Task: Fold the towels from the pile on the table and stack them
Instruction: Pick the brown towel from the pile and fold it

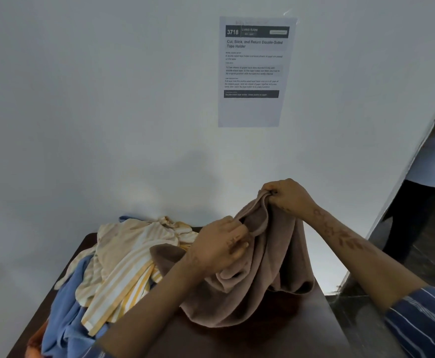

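Nearest to us, our striped sleeves (423, 329) frame the dark desk (275, 339), and an orange cloth (34, 344) peeks out at its left corner. On the left half of the desk lies the pile: a blue towel (66, 301) underneath, a yellow-striped towel (123, 264) heaped on top. To the right of the pile we hold a brown towel (263, 275) up off the desk, its lower folds sagging down to the surface. Our left hand (221, 244) pinches a fold near the towel's middle, fingers curled into the cloth. Our right hand (288, 195), higher and further out, grips the top edge with fingers closed round it. Beyond stands a pale wall (108, 99) with a printed sheet (252, 73) stuck to it, and at the far right a person (433, 161) in a light shirt.
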A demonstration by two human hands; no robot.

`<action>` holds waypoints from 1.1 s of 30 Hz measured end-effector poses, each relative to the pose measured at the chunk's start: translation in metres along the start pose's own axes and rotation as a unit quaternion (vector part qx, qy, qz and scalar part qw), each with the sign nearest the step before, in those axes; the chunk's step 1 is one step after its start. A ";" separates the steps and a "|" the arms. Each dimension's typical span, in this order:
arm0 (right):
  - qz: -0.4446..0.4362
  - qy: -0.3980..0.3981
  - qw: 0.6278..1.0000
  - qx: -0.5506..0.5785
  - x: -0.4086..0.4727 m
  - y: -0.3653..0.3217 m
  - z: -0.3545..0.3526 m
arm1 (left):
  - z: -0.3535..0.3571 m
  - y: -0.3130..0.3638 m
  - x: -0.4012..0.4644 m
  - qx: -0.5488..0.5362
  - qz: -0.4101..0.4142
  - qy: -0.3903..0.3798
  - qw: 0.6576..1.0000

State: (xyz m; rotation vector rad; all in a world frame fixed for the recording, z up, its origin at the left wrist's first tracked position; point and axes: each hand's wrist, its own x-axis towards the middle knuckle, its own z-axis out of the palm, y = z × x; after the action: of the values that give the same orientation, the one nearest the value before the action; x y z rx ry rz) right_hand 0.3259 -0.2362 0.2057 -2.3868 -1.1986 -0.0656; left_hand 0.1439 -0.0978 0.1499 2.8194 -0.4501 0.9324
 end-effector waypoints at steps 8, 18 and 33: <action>-0.008 -0.024 1.000 -0.009 -0.004 -0.001 0.008 | 0.013 0.019 -0.023 -0.175 -0.195 -0.188 0.947; -0.007 -0.085 0.996 -0.023 -0.023 0.004 0.020 | 0.013 -0.027 -0.048 -0.162 -0.398 -0.375 0.821; -0.044 -0.135 0.990 -0.008 -0.031 -0.007 0.044 | 0.020 -0.057 -0.077 0.114 -0.533 -0.178 0.819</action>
State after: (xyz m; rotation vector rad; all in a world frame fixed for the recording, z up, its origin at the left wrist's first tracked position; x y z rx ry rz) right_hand 0.2948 -0.2369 0.1613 -2.4130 -1.4293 0.2276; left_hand 0.1147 -0.0300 0.0860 2.7072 1.1895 0.2014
